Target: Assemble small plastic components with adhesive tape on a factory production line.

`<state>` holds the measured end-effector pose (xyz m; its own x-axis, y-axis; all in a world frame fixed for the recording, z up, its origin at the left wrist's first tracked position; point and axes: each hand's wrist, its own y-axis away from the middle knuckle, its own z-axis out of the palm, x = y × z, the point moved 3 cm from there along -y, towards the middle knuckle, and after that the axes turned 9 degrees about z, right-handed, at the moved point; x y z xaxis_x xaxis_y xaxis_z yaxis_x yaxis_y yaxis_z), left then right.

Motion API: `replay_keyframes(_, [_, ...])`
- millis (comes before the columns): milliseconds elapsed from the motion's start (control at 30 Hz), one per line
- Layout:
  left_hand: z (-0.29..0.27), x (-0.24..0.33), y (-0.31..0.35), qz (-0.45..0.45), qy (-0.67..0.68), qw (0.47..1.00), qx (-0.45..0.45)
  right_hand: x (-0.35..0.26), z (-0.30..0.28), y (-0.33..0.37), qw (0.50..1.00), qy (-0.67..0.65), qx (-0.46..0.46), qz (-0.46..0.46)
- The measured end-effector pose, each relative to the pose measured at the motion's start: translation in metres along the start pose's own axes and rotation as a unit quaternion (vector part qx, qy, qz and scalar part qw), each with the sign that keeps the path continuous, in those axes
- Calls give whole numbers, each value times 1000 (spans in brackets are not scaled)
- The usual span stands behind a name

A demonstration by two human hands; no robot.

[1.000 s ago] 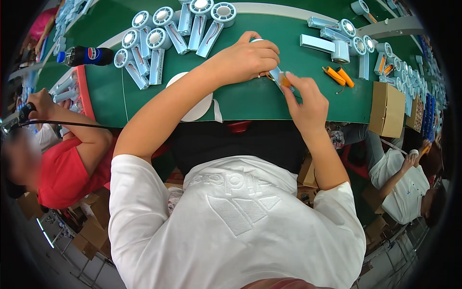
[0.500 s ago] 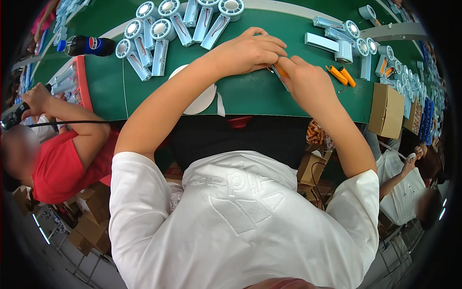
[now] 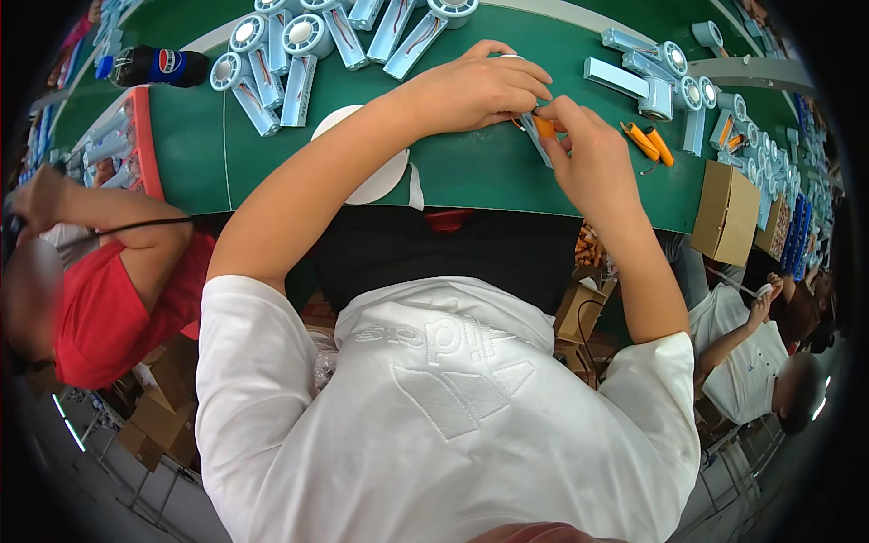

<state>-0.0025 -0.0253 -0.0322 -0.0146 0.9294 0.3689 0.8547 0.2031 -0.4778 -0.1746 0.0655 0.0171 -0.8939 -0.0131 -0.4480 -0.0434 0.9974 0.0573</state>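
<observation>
My left hand [image 3: 489, 90] is curled over a light-blue handheld fan [image 3: 540, 150], hiding most of it; only part of its open handle shows. My right hand [image 3: 593, 154] has thumb and fingers bent around an orange cylindrical battery [image 3: 546, 128], which lies at that handle. Whether the battery sits fully inside cannot be seen. Right of my right hand, a pair of loose orange batteries [image 3: 644, 143] with thin wires rests on the green table [image 3: 299, 185]. Beneath my left forearm lies a white disc [image 3: 385, 184] with a strip trailing from it.
Several light-blue fans [image 3: 306, 38] with open handles lie at the far left, and more [image 3: 656, 95] at the far right. A dark bottle [image 3: 154, 67] and a red-edged tray [image 3: 145, 145] are on the left. A cardboard box [image 3: 726, 213] stands right. People sit on both sides.
My right hand has shifted slightly right and its fingers have opened out, so more of the orange battery shows. The left hand keeps its hold on the fan. The co-worker's arm at left has moved.
</observation>
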Motion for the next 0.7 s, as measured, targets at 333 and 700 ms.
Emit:
replay_keyframes(333, [4, 0, 1, -1, -27, 999, -18, -5, -8, -24, 994, 10, -104, 43])
replay_keyframes(700, [8, -4, 4, 12, -34, 999, -1, 11, 1, -21, 994, 40, -85, -57])
